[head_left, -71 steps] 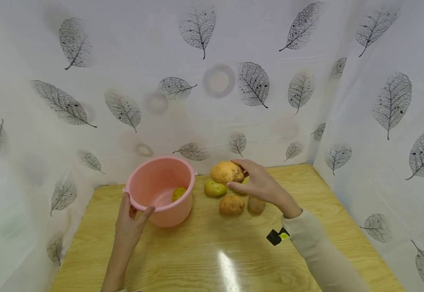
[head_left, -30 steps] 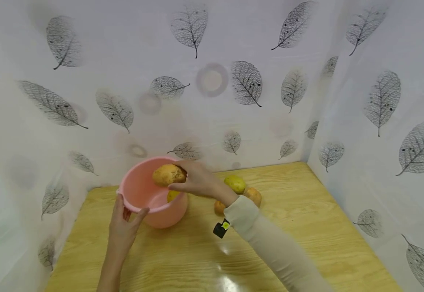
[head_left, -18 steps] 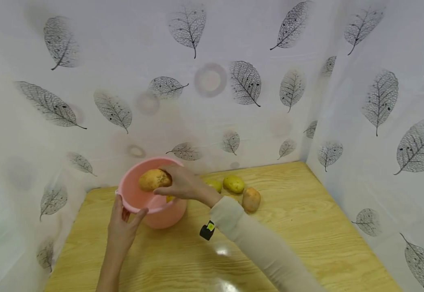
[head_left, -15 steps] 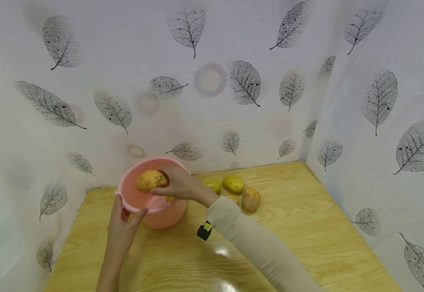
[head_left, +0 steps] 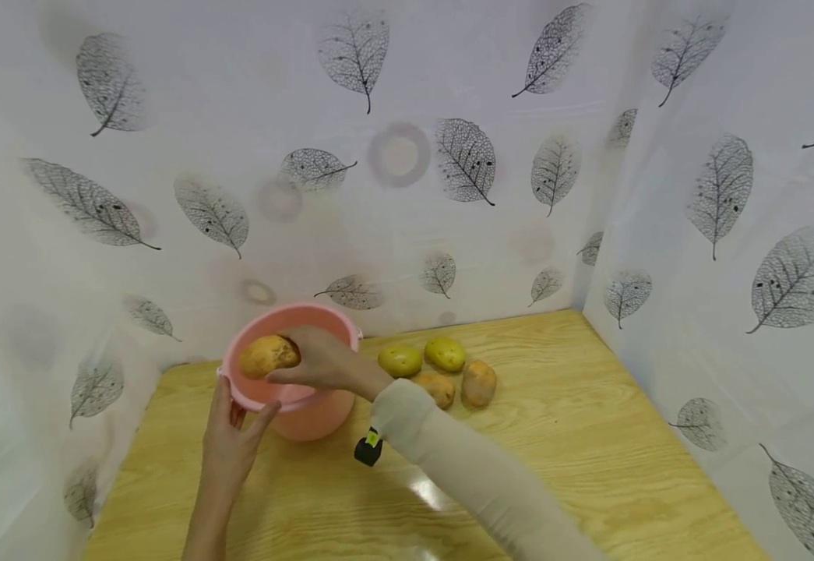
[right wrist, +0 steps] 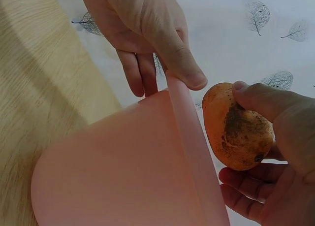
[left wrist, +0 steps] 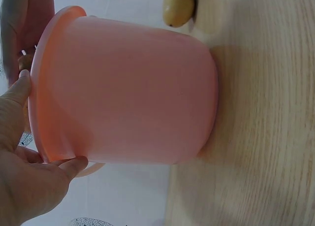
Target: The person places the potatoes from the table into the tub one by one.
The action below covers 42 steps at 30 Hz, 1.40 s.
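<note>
A pink plastic bucket (head_left: 315, 421) stands on the table's left side. My left hand (head_left: 227, 452) holds its near-left rim, with thumb and fingers at the edge in the left wrist view. My right hand (head_left: 318, 360) grips a large brown potato (head_left: 265, 357) over the bucket's opening. In the right wrist view this potato (right wrist: 241, 132) has a dark dirty patch and sits just beyond the rim, thumb on one side and fingers on the other. The bucket's inside is largely hidden by the right hand and the potato.
Right of the bucket lie two yellow-green potatoes, one nearer (head_left: 400, 360) and one farther (head_left: 445, 353), plus two brown potatoes (head_left: 479, 383), one partly behind the right forearm. The wooden table (head_left: 589, 436) meets a leaf-patterned curtain (head_left: 407, 226) at the back and sides.
My right hand has carried the large potato left from above the other potatoes to over the bucket. The left hand stays on the rim. The potato seen inside the bucket is now covered.
</note>
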Tool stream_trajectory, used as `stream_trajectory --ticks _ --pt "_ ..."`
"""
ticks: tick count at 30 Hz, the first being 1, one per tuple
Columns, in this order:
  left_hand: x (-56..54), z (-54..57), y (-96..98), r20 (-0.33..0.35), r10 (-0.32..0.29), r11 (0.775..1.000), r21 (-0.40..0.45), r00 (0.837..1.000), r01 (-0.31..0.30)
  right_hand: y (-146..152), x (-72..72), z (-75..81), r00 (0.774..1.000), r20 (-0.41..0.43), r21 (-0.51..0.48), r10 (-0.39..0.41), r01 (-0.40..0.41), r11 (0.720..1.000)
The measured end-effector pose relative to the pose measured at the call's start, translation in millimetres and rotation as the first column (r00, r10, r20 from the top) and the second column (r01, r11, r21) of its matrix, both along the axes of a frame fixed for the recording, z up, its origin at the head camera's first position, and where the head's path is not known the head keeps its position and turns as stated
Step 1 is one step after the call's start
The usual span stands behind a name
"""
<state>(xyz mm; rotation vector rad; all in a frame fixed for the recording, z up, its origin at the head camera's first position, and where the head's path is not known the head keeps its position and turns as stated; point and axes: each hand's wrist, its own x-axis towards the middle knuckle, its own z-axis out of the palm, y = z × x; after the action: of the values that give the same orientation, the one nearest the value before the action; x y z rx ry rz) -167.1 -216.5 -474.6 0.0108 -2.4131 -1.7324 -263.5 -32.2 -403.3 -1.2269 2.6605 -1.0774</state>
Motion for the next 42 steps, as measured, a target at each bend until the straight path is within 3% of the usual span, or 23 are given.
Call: stream_trajectory --ticks 23,33,42 --pt "-2.2 -3.0 -2.3 -0.016 0.003 1.0 0.011 1.0 -0.003 -7 0.7 -8.7 0.997 -0.013 0.102 -0.076 0.077 0.992" --pt "-1.0 -1.4 -0.7 -0.013 -0.001 0.999 0.041 1.0 0.001 -9 -2.1 -16.2 0.997 -0.022 0.266 -0.071 0.074 0.961" --pt "-0.2 -1.4 -0.2 0.002 -0.006 0.999 0.044 1.0 0.006 -7 -2.7 -20.9 0.996 0.034 0.312 -0.081 0.066 0.948"
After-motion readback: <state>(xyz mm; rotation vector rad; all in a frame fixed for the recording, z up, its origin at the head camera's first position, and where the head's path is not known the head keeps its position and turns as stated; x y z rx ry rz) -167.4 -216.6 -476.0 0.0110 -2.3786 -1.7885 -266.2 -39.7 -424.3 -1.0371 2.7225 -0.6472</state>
